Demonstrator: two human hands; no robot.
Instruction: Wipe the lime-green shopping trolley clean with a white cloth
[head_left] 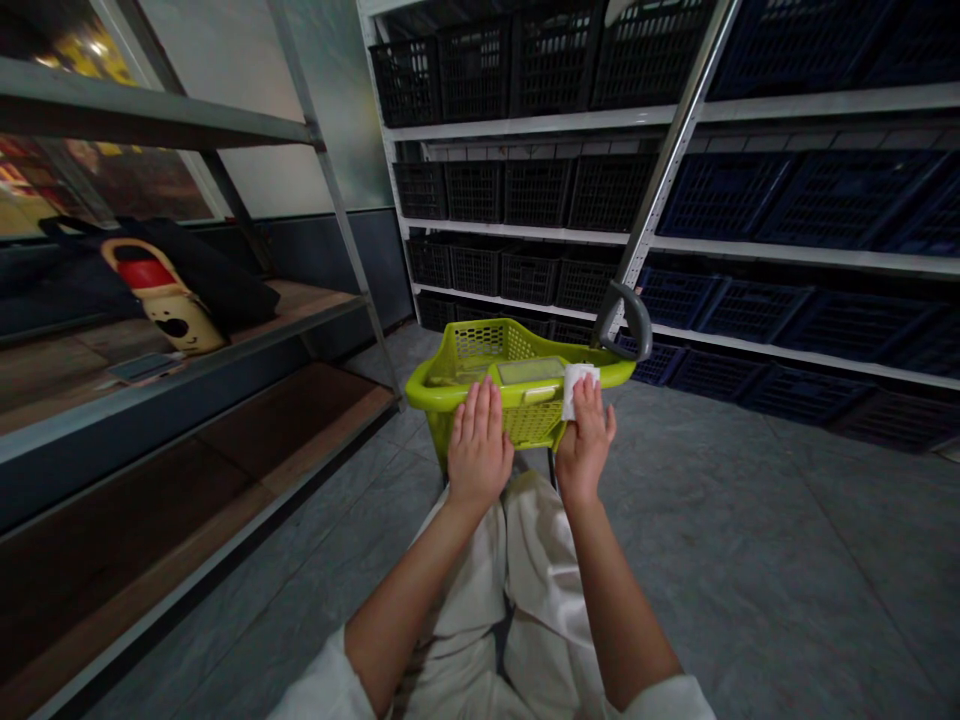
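Observation:
A lime-green plastic basket (450,385) stands in front of me on a frame, with a grey handle (628,310) on a metal pole at its right. My left hand (477,445) lies flat on the basket's near rim, fingers stretched out and together. My right hand (585,440) presses a small white cloth (576,384) against the rim at the basket's right corner. A pale flat object (531,370) lies inside the basket; I cannot make out what it is.
Metal shelves (225,350) run along the left, holding a black bag (202,265) and a cream and red container (166,298). White racks (675,115) filled with several dark crates line the back and right. The floor is grey tile (750,560).

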